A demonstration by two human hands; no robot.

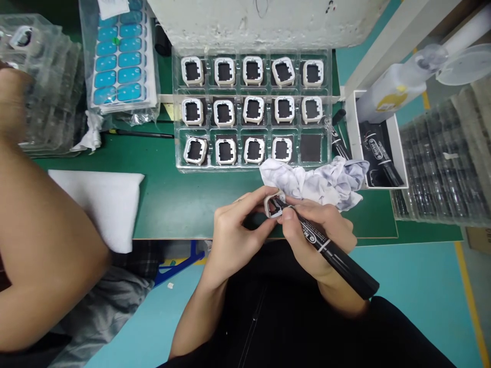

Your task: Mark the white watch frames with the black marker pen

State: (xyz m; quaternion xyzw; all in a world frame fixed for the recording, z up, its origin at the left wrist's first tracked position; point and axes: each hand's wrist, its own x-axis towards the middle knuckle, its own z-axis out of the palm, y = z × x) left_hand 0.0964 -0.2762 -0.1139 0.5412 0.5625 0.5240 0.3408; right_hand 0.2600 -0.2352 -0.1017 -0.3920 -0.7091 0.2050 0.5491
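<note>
We look down on a green mat (172, 204) with a clear tray (238, 166) at its middle. Fourteen small white frames sit in the tray's compartments, and its near right compartment (310, 148) holds none.

Far left of the tray, another person's bare arm (42, 245) fills the edge of the view. Right of the tray stands a stack of empty trays (441, 168). Left of the tray and nearer us lies a white foam pad (103, 204). A crumpled cloth (322, 184) touches the tray's near right corner.

Just in front of the tray, our left hand (233, 230) pinches a white frame (273, 204) between thumb and fingertips. Our right hand (318, 235) is closed around a black marker (333, 255), and its tip rests inside the frame.
</note>
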